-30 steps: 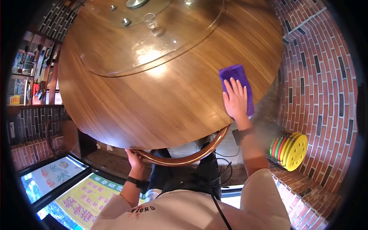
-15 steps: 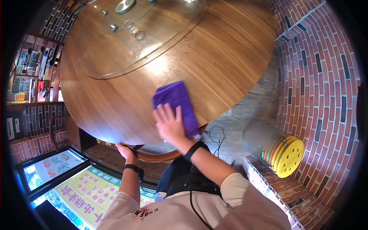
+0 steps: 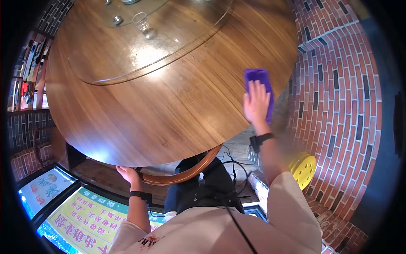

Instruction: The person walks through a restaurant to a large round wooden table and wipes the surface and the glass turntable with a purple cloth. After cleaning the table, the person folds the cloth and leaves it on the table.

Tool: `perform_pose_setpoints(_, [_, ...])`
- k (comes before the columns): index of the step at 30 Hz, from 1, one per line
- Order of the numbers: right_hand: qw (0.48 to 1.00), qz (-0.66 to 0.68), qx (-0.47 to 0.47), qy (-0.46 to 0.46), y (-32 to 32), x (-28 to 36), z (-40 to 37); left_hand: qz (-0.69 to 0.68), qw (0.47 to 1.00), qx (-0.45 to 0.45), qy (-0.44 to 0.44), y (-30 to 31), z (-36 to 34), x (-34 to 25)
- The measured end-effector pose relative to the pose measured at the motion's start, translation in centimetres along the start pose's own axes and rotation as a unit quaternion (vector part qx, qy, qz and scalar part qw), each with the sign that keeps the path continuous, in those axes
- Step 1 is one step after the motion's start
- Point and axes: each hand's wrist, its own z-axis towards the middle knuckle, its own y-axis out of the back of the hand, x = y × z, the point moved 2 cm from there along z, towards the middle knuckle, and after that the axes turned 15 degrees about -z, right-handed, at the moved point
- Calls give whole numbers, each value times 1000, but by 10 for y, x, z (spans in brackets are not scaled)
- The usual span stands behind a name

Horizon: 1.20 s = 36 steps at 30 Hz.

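Observation:
A purple cloth (image 3: 267, 106) lies at the right edge of the round wooden table (image 3: 169, 110), its near part reaching the rim. Flat on top of it rests my right hand (image 3: 256, 103), fingers stretched out and pressing down. My left hand (image 3: 130, 174) is at the table's near edge, beside the end of a curved wooden chair rail (image 3: 190, 175); its fingers are partly hidden there. Small crumbs and wet-looking specks show on the wood near the glass turntable (image 3: 169, 55).
On the turntable stand a clear glass (image 3: 140, 20) and a small metal piece (image 3: 117, 19). Yellow stool seats (image 3: 303, 170) are stacked by the brick wall (image 3: 338, 97) at right. Black cables (image 3: 234, 163) lie on the floor. A lit menu sign (image 3: 80, 220) is at lower left.
My right hand has swept the purple cloth rightward across the table, from near the middle front to the right rim. My left hand stays by the near edge. The view has shifted somewhat.

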Motion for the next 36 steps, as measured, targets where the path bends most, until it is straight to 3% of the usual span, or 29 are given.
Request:
perform_pose_setpoints(4, [990,-29,41,-132,-9,-8,24,8,1000,1,-17,3,5,1])
perform_pose_setpoints(7, [995,-81,45,-41,5,49,1,-45,999,5,15,-4,5,-5])
perform_pose_setpoints(11, [986,38,91,135,62,149,-57,-54,998,8,27,0,9,5])
perform_pose_setpoints(14, [966,147,78,200,69,167,-79,-3,1000,3,-2,1,18,16])
perform_pose_setpoints(18, [951,199,48,231,62,130,-64,50,999,-16,-14,1,4,7])
perform_pose_setpoints(21, [981,71,35,178,48,56,-14,65,997,-23,-16,-3,0,-1])
perform_pose_setpoints(22, [992,34,-24,123,23,27,-5,70,997,-27,-17,-2,0,1])
perform_pose_setpoints(26, [999,-10,25,-37,-27,-61,52,71,997,-20,-16,-4,10,6])
perform_pose_setpoints(30, [994,14,92,-64,-32,-52,57,114,992,-32,-40,8,15,24])
perform_pose_setpoints(33, [996,-23,72,49,-18,6,19,119,991,-49,-38,0,8,12])
perform_pose_setpoints(36, [967,28,104,230,44,91,-32,126,990,-46,-33,1,6,8])
